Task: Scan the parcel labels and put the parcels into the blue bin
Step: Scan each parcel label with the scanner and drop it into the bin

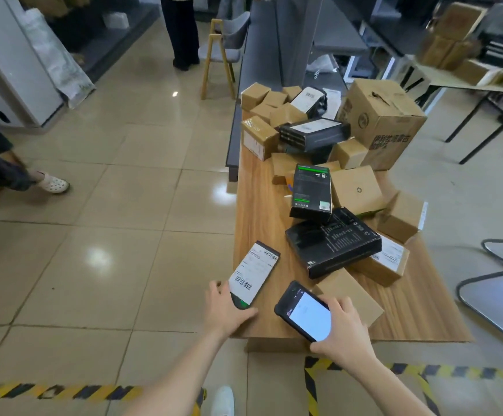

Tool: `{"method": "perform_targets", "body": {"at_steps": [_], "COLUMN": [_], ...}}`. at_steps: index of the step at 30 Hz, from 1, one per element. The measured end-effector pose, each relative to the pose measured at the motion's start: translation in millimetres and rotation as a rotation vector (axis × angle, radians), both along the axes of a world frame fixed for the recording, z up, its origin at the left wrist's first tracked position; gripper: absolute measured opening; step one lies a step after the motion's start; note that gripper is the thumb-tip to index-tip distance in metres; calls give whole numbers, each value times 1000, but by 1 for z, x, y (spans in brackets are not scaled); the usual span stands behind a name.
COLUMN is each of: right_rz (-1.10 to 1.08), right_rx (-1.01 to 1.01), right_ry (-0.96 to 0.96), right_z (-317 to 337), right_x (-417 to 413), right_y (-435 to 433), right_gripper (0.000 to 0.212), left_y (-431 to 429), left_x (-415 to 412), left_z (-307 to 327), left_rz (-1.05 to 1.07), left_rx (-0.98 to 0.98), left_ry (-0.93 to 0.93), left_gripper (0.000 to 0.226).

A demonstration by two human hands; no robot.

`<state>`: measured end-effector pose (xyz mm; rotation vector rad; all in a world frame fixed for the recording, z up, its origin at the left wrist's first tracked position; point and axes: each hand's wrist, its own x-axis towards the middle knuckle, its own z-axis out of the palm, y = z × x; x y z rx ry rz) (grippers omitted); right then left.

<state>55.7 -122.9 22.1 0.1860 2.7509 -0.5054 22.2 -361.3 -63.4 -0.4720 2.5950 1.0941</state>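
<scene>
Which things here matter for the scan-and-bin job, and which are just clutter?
Job: labelled parcel, gripped by left hand; scanner, held in right hand; parcel pile on table. No blue bin visible.
Lying about: wooden chair, white sack, floor hazard tape.

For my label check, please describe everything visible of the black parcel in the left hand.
The black parcel is slim, flat, rectangular. A white label with two barcodes covers most of its upper face; a green mark shows at its near end, where the left hand grips it. It sits label up over the left edge of the wooden table.
</scene>
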Motion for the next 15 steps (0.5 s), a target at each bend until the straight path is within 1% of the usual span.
{"method": "perform_targets", "body": {"at_steps": [1,3,6,9,15], "right_rz": [-8,-9,33,85,324], "right_rx": [1,14,41,86,345], "right_ry": [-8,-10,-3,-3,108], "right_z": [-1,-2,-2,0,19], "right_x": [-1,-4,-7,-11,-29], "right_y": [-2,-4,-7,-12,-34], "right_gripper": [93,94,98,100,94], "left_y": [2,6,6,-7,-61], "left_x": [-2,-5,-9,-13,-12], "left_z": [0,-2,-6,-6,-2], "left_rz": [-26,-64,-94,-147,-370], "left_rx": [-68,-189,-279,-271,-268], "left_ry": [-3,12,48,76,275], "left_gripper": [94,94,80,67,67]}}
